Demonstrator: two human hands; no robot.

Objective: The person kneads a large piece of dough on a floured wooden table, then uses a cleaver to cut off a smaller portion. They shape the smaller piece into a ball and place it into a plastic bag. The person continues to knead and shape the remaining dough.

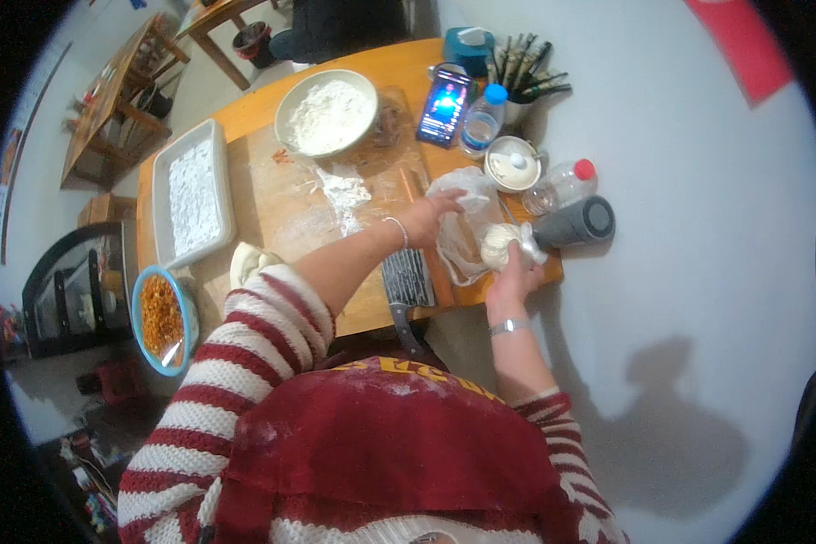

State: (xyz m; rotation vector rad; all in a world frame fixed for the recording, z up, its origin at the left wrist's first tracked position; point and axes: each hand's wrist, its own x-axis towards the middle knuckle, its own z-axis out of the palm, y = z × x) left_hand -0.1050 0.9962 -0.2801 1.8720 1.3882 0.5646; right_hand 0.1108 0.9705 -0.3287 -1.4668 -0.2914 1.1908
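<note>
My left hand (429, 219) is at the right part of the table, its fingers closed on the edge of a clear plastic bag (461, 238). Beside it, my right hand (514, 275) grips a pale, rounded lump of dough (499, 247), with some crumpled plastic against it. Under my left wrist lies a floury cleaver (410, 279), its dark handle pointing toward me. A wooden rolling pin (440, 276) runs next to the blade, partly hidden by my left hand. Another piece of dough (247, 263) sits by my left sleeve, partly covered by it.
A bowl of flour (286, 118) stands at the back of the floury board (258, 195). Left are a white tray (225, 195) and a blue bowl of orange-brown filling (160, 317). Phone (444, 107), bottles (483, 122), lidded pot (513, 165) and grey cylinder (576, 222) line the wall side.
</note>
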